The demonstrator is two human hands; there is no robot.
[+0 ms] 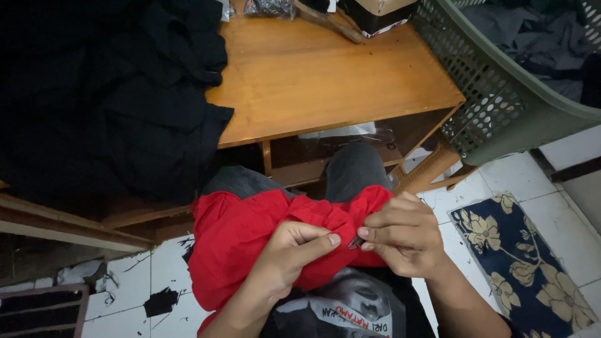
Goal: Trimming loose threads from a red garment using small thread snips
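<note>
Low in the centre of the frame, a red garment [244,241] is lying bunched across the person's lap. The left hand [291,250] is gripping a fold of the red cloth, fingers curled and thumb pressing it toward the middle. The right hand [404,235] is pinching a small dark tool [357,241] between thumb and forefinger, its tip touching the cloth just beside the left thumb; what kind of tool it is cannot be told. Above the hands, a wooden table [325,75] is filling the upper centre, with a heap of black clothes [106,94] spilling over its left end. At the upper right, a green perforated basket [501,106] is holding dark fabric. At the lower right, a blue floral mat [526,256] is lying on white floor tiles [507,178].
</note>
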